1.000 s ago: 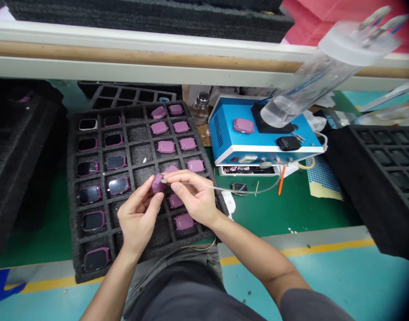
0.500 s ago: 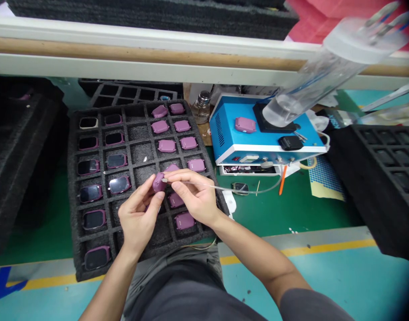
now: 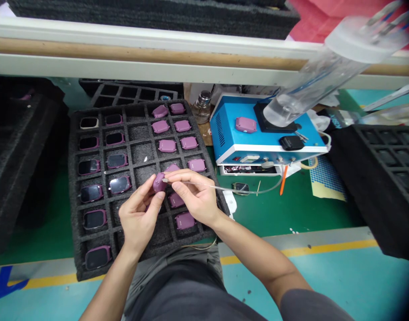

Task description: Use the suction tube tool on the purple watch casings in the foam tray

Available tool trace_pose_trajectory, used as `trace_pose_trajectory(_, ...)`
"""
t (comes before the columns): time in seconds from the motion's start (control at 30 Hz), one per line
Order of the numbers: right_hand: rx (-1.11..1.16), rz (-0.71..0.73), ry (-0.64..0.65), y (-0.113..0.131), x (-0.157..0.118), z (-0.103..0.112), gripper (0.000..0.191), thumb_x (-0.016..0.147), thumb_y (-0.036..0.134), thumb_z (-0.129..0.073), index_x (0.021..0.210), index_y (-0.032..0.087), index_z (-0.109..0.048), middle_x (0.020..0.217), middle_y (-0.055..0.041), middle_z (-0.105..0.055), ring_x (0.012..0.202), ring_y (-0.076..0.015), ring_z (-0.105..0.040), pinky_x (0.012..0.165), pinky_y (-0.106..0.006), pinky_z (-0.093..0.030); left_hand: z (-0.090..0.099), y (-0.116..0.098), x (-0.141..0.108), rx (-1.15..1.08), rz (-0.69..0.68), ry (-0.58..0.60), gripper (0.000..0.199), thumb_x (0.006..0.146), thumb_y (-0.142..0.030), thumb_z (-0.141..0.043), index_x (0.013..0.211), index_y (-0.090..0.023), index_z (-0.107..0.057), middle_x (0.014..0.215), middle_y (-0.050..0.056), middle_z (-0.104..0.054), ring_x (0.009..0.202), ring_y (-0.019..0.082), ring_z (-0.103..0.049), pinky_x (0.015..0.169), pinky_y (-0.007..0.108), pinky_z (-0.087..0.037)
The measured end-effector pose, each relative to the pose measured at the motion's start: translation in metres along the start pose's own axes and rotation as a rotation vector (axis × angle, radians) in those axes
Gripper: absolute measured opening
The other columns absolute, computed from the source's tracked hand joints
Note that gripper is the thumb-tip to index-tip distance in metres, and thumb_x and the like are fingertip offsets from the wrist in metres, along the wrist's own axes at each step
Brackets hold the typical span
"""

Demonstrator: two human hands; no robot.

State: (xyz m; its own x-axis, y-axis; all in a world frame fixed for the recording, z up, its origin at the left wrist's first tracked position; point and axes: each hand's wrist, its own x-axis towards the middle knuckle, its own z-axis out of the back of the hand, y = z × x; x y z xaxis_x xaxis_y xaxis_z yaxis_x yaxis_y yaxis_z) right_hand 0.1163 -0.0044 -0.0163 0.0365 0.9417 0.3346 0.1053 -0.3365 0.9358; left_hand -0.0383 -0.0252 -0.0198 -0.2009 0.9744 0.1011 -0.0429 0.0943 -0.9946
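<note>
Dirs from purple case, o'c. Nearest: dk shirt ~5–6. L grip ~7, thumb + fingers pinching the purple case, which is tipped up on edge above foam tray, L of pic ctr. R grip ~4, fingertips closed on thin clear tube nr its tip; tip at case's R side, can't tell if actually seated.

In tray: watches in 2 L cols, ~8–11, screens up, one w/ pale rim; other cases in R cols, ~12–5, some partly hidden by R grip.

On green surface: dk watch ~3, orange pen ~3, a bit further. Tube runs twd front of blue box ~2–3; on box top, 1 more case + blk piece. Glass jar ~1, btwn tray & box. Clear cyl. ~2, tilted, over box. Farthest: shelf ~12.
</note>
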Motion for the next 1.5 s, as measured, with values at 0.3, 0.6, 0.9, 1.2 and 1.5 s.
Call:
trace_pose_trajectory(0.3,-0.151,-0.180,0.094,0.003,-0.002,-0.005,0.021,0.090,0.030,-0.072,0.107,0.020,-0.079,0.092,-0.0055,-0.082,0.073,-0.0155,-0.074,0.058,-0.024,-0.056,0.009,0.001,0.005,-0.203,0.067,0.085,0.045,0.091,-0.041,-0.077,0.131,-0.020,-0.074,0.114,0.011,-0.081,0.088,0.020,-0.078,0.070,0.027,-0.067)
trace_pose_trajectory(0.6,-0.276,-0.124,0.161,0.027,-0.008,-0.005,0.018,0.087,0.029,-0.069,0.089,0.020,-0.085,0.079,-0.0046,-0.082,0.059,-0.0144,-0.066,0.053,-0.025,-0.048,0.018,-0.017,-0.008,-0.095,-0.078,0.123,0.039,0.094,-0.035,-0.075,0.129,-0.019,-0.077,0.109,0.009,-0.082,0.087,0.016,-0.077,0.075,0.023,-0.066)
trace_pose_trajectory(0.9,-0.246,-0.305,0.317,0.039,-0.030,-0.005,0.021,0.084,0.027,-0.064,0.077,0.016,-0.081,0.068,-0.0034,-0.076,0.053,-0.0122,-0.060,0.050,-0.023,-0.043,0.039,-0.028,-0.048,0.065,-0.022,0.187,0.040,0.091,-0.027,-0.078,0.130,-0.016,-0.075,0.112,0.010,-0.083,0.093,0.019,-0.081,0.084,0.025,-0.067)
trace_pose_trajectory(1.2,-0.355,-0.381,0.045,0.050,-0.047,0.016,0.017,0.073,0.030,-0.069,0.071,0.016,-0.078,0.059,-0.0018,-0.070,0.051,-0.0123,-0.058,0.051,-0.024,-0.045,0.047,-0.039,-0.077,0.174,-0.027,0.028,0.033,0.097,-0.030,-0.070,0.127,-0.018,-0.069,0.111,0.009,-0.081,0.095,0.021,-0.080,0.080,0.031,-0.066)
trace_pose_trajectory(1.5,-0.306,-0.491,0.025,0.046,-0.054,0.033,0.020,0.074,0.033,-0.072,0.076,0.015,-0.080,0.061,-0.0026,-0.071,0.053,-0.0120,-0.059,0.050,-0.024,-0.045,0.051,-0.027,-0.096,1.212,-0.311,0.429,0.035,0.104,-0.020,-0.049,0.131,-0.013,-0.069,0.102,0.012,-0.076,0.093,0.029,-0.063,0.083,0.044,-0.053)
